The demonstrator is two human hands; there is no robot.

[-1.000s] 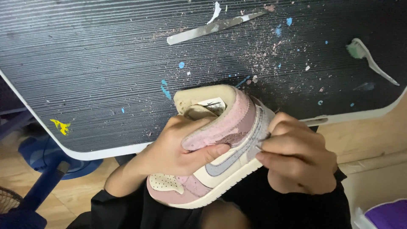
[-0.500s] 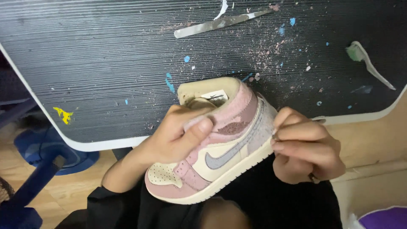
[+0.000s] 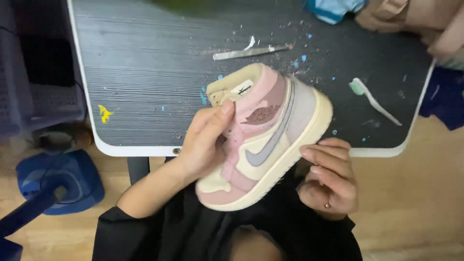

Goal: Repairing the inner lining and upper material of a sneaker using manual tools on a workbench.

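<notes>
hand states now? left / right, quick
Left hand: closed on the pink and cream sneaker, gripping its upper side.
Right hand: fingers curled, touching the sneaker's sole edge; firm grip cannot be told.

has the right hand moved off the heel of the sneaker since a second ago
Yes. The right hand has slid from the sneaker heel down under its sole, farther from the table edge.

Bare dark table (image 3: 145,87) is lying open toward ten o'clock of the sneaker (image 3: 263,140), while a metal strip (image 3: 251,51) at twelve, a toothbrush (image 3: 374,100) at two and what seems bundled cloth (image 3: 411,19) beyond are crowding the other ways.
</notes>
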